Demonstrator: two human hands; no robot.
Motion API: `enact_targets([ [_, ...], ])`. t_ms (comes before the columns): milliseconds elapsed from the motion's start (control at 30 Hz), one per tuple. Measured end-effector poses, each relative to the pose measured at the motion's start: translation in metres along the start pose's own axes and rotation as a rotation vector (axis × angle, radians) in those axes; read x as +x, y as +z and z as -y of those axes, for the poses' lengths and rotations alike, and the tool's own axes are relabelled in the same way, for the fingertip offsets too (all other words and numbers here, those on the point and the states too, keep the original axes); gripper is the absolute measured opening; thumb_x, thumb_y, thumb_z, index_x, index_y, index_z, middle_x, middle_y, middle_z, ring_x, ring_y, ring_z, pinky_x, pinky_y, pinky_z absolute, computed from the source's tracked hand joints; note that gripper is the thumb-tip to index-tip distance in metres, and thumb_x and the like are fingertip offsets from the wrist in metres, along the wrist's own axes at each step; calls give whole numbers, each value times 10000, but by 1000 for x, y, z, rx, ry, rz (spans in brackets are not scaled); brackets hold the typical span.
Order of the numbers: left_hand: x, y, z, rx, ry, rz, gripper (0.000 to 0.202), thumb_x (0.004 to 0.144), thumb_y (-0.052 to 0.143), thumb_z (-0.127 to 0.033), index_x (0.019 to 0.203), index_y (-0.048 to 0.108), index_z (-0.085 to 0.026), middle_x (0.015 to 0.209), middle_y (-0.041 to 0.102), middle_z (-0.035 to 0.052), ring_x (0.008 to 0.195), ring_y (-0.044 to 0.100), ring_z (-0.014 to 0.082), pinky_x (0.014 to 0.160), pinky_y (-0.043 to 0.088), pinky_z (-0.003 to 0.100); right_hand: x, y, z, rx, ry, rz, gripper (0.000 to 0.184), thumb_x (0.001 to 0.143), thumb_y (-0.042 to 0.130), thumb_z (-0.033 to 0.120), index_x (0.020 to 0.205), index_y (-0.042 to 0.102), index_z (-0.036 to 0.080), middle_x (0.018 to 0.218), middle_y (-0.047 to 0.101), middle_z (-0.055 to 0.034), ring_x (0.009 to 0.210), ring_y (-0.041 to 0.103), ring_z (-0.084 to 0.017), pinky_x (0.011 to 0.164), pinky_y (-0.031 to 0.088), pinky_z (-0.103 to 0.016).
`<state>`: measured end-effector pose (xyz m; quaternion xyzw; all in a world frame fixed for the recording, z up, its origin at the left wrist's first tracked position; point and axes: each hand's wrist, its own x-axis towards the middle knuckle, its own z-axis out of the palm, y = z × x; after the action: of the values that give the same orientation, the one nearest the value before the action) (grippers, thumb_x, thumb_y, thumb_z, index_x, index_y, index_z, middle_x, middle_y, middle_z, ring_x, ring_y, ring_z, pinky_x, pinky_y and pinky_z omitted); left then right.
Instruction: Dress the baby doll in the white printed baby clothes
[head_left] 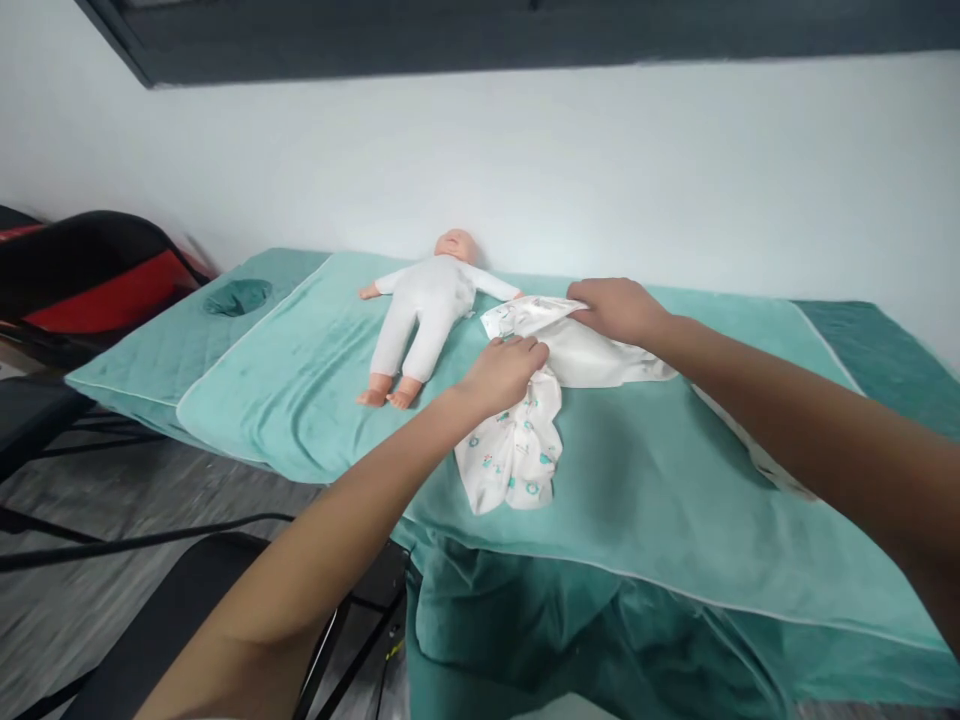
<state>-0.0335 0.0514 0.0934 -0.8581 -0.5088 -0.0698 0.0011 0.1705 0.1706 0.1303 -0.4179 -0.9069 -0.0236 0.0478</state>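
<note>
The near edge of the bed [637, 510] runs before the person, dark green fabric [600, 630] hanging below it. Toward the right end lies a pale cloth [784, 478], partly hidden by the right forearm [772, 400]. Around the middle, the printed garment [517, 460] drapes toward the near edge. The left hand [510, 372] has its fingers curled into the garment, grasping it; farther off, the right hand [619, 308] pinches a fold of it. I cannot tell whether the plain white part [607, 362] below belongs to it. The step in hand seems to be opening the garment out; the next move probably calls for easing the folds apart. At the far edge, by the wall [450, 150], a doll [435, 290] lies face up.
</note>
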Motion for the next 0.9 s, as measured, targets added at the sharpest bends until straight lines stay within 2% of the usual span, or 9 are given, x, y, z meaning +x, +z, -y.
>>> enact_targets([
  [67, -9, -26, -23, 2, 35, -175, 314, 882, 446, -45, 1122, 590, -188, 1199, 656, 126, 1168, 601, 294, 951, 459, 423, -24, -31, 22, 22, -80, -64, 253, 972, 451, 377, 1052, 641, 229, 1091, 703, -50, 971, 627, -231, 731, 362, -302],
  [167, -17, -58, -50, -57, -55, -431, 362, 911, 478, -106, 1251, 543, -213, 1248, 620, 122, 1228, 564, 306, 1023, 419, 444, -56, -77, 53, 39, -144, -168, 174, 929, 507, 300, 1003, 643, 222, 1038, 695, -34, 925, 621, -211, 731, 357, -288],
  [333, -22, -84, -70, -275, -184, -701, 408, 923, 609, -305, 1308, 488, -246, 1288, 553, 124, 1274, 521, 328, 1041, 408, 446, -100, -125, 78, 63, -181, -281, 175, 918, 553, 305, 1014, 663, 208, 1011, 677, -40, 936, 609, -222, 775, 374, -294],
  [400, -24, -90, -75, -308, -164, -706, 380, 896, 652, -364, 1228, 522, -230, 1249, 569, 123, 1245, 521, 321, 1014, 423, 425, -114, -131, 79, 91, -191, -280, 197, 926, 561, 337, 1028, 668, 207, 1011, 683, -42, 938, 609, -224, 782, 381, -297],
  [533, -24, -97, -84, -303, -92, -552, 156, 877, 626, -342, 946, 561, -218, 967, 630, 71, 996, 578, 266, 891, 457, 389, -139, -132, 72, 153, -220, -235, 249, 915, 588, 408, 1030, 669, 202, 1020, 695, -50, 930, 619, -228, 781, 397, -301],
  [600, -23, -99, -87, -266, -101, -594, 97, 867, 607, -300, 886, 551, -224, 899, 623, 63, 947, 574, 263, 868, 453, 394, -148, -130, 64, 184, -188, -172, 309, 878, 635, 460, 1056, 657, 208, 1008, 700, -50, 892, 626, -229, 759, 414, -299],
  [733, -17, -105, -92, -304, -196, -773, 176, 847, 590, -241, 1020, 569, -254, 897, 628, 52, 951, 587, 263, 847, 448, 385, -162, -126, 43, 237, 24, -32, 375, 814, 706, 477, 1082, 631, 225, 975, 708, -59, 797, 635, -231, 681, 446, -305],
  [833, -10, -109, -100, -398, -242, -798, 265, 852, 559, -223, 1115, 557, -262, 906, 631, 42, 966, 606, 259, 835, 450, 369, -169, -116, 30, 280, 190, 9, 312, 842, 669, 429, 1071, 633, 220, 1014, 714, -80, 838, 659, -258, 708, 485, -333],
  [900, -4, -108, -107, -440, -248, -789, 229, 865, 532, -223, 1091, 550, -251, 916, 630, 45, 997, 607, 268, 854, 458, 374, -173, -106, 26, 355, 209, -7, 325, 854, 656, 430, 1097, 638, 214, 1089, 714, -90, 929, 673, -284, 777, 517, -360],
])
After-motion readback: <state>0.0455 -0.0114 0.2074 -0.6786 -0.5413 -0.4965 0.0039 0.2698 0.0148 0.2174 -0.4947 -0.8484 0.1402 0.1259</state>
